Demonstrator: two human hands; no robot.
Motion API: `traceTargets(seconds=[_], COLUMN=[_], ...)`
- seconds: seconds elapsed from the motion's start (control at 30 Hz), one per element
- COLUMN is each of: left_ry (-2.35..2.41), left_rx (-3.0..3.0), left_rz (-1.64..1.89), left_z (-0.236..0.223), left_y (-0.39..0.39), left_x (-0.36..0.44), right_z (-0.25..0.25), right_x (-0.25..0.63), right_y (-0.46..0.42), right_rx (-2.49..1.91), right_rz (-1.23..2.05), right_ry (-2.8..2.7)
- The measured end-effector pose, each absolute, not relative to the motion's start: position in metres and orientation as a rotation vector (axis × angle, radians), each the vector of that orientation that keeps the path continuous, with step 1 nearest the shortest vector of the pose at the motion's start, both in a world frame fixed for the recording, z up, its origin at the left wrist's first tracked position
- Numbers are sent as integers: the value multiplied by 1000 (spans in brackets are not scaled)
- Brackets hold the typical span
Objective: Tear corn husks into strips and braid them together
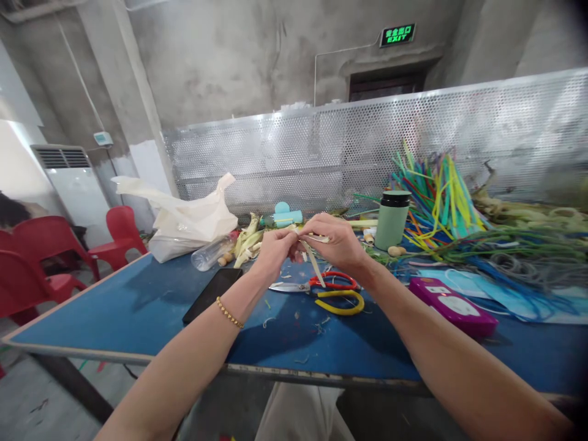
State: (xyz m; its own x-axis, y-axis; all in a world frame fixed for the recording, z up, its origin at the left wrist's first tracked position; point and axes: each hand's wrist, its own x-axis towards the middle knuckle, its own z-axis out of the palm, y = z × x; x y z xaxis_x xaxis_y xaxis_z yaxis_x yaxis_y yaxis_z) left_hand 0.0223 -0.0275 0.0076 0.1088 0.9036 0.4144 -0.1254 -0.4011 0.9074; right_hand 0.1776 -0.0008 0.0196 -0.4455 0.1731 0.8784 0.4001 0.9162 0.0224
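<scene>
Above the middle of the table, my left hand [279,246] and my right hand [334,237] meet with fingertips pinched. Between them is a pale strip of dried husk [313,262], its loose end hanging down. Both hands are closed on it, though the exact grip is partly hidden by the fingers. Just below lie scissors [340,300] with one red and one yellow handle loop, blades pointing left. A dark phone [214,295] rests beside my left wrist. More husks [248,240] lie in a pile behind my left hand.
A white plastic bag [188,214] and a clear bottle [214,252] stand at the left. To the right are a green tumbler [392,220], a purple device [452,306], blue face masks [487,291] and bundled colourful strips [452,196]. A perforated metal panel [275,153] runs behind the table.
</scene>
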Motion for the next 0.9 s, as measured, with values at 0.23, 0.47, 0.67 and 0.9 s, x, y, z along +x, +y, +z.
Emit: traceTargets(seconds=[0.23,0.47,0.67,0.9], left_ry=[716,623,636,613], left_rx=[1402,1352,1318,1293], left_rz=[1446,1439,1436,1430], left_z=[7,6,8,8], left_y=[-24,-20,-21,-22], left_x=[21,18,18,18], right_z=[15,15,15,18], right_x=[180,183,185,186], right_y=[6,10,9,10], right_rx=[-406,-336,-374,-389], right_rz=[-365,-391,-419,-451], right_ry=[-2059,-2073,-2086,-2121])
